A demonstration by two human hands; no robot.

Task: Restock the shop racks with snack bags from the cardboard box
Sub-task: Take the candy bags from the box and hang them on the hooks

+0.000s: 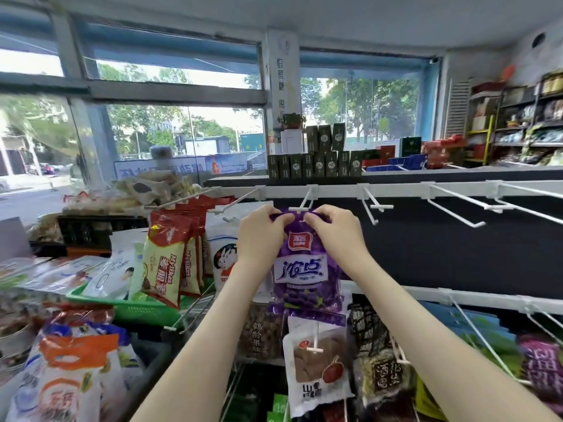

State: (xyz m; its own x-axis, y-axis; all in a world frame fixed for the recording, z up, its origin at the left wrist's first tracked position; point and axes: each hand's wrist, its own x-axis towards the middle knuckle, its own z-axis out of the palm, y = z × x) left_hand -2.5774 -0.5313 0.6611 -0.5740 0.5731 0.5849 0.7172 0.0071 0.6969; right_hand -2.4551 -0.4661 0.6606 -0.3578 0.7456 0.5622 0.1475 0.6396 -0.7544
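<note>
A purple snack bag [304,275] with white lettering hangs upright in front of the black rack panel. My left hand [263,236] pinches its top left corner and my right hand [333,233] pinches its top right corner. The bag's top edge sits right at the tip of a white rack hook [303,202]. I cannot tell whether the hook passes through the bag's hole. No cardboard box is in view.
Empty white hooks [463,205] line the top rail to the right. Red and yellow snack bags [173,254] hang at the left, beside a green basket [143,312]. More bags [316,367] hang on the lower rail. Dark boxes [316,162] stand on top of the rack.
</note>
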